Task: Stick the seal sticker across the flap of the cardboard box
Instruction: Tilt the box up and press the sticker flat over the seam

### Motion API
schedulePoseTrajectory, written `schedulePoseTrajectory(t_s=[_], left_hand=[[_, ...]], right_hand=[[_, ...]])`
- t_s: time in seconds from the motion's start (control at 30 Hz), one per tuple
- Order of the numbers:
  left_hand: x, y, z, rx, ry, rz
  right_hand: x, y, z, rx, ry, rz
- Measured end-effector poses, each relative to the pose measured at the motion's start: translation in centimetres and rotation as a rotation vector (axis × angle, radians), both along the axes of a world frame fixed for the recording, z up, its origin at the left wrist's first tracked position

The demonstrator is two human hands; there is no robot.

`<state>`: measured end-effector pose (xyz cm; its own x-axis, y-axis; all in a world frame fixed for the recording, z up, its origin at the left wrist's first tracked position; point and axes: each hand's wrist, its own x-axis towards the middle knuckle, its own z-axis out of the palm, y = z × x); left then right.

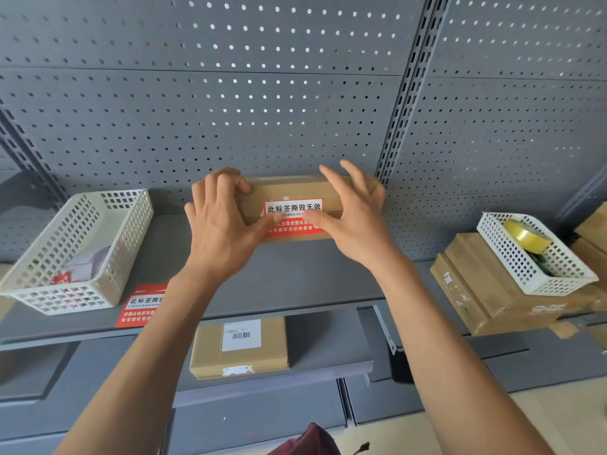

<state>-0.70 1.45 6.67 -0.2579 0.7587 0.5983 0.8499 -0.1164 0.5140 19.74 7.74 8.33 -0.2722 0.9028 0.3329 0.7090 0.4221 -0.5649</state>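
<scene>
Seal sticker (293, 218), red with a white title band, sits across the flap seam on the front of the cardboard box (295, 192), which stands on the grey shelf (295, 277) against the pegboard backing (262, 110). I have both thumbs pressed flat on its middle, which I judge is to rub the adhesive down where it bridges the flap. My left hand (223, 224) is curled over the box's top left edge, fingers hooked behind, steadying the box so it cannot slide back under the pressure. My right hand (354, 218) is spread wide, fingers raised above the top right edge, gripping nothing, only the thumb bearing down

By my count: one box in hand, one more labelled box (239, 348) on the lower shelf, and a stack of boxes (476, 290) at right whose number I cannot tell. Two white baskets: the left one (75, 251) seems to hold sticker stock, the right one (532, 254) a yellow tape roll (525, 236). One spare red sticker (141, 307) lies on the shelf, near the left basket
</scene>
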Motion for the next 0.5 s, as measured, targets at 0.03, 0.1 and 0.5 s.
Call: schedulePoseTrajectory(t_s=[0.03, 0.1, 0.5], left_hand=[[-0.1, 0.0, 0.0, -0.006, -0.005, -0.014], [-0.3, -0.1, 0.0, -0.015, -0.017, -0.032], [-1.2, -0.3, 0.1, -0.048, -0.077, -0.134]], right_hand=[[0.1, 0.0, 0.1, 0.000, 0.002, 0.013], [0.2, 0.0, 0.3, -0.007, 0.021, 0.030], [0.9, 0.1, 0.7, -0.047, 0.072, 0.074]])
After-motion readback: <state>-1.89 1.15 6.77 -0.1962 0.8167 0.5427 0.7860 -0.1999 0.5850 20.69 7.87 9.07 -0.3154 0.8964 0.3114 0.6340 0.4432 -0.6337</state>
